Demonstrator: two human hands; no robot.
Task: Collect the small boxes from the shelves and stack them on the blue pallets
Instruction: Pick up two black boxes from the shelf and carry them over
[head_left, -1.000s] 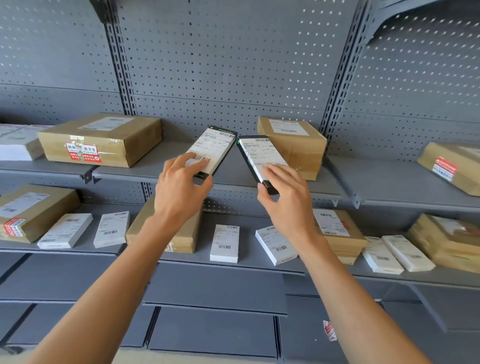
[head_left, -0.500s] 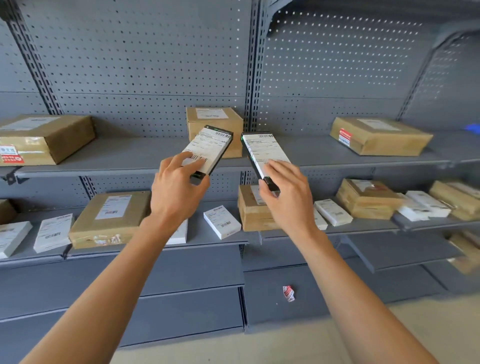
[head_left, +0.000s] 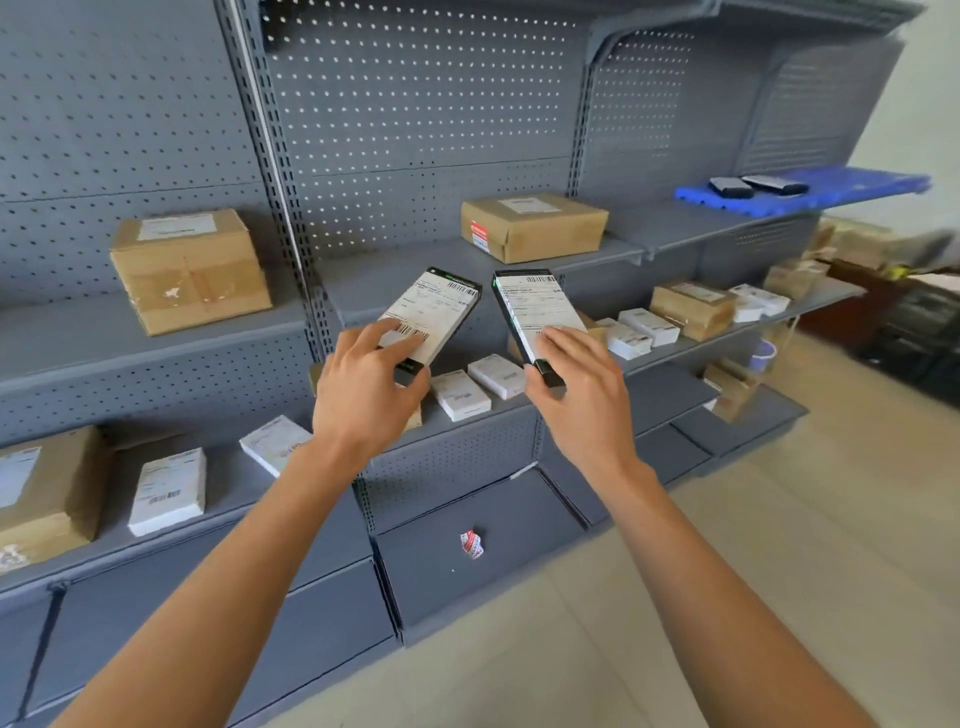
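Head view: left hand (head_left: 363, 400) grips one small box (head_left: 434, 314), right hand (head_left: 582, 400) another (head_left: 535, 317), apart, clear of shelf edge (head_left: 156, 364).

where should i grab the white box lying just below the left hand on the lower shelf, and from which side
Pinch the white box across its two long edges, coming from above and the open shelf front. It lies flat with free space on both sides.

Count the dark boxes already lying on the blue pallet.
2. Both lie side by side on the blue pallet at upper right: one dark box nearer the shelving, the other just right of it. More may sit beyond the frame edge.
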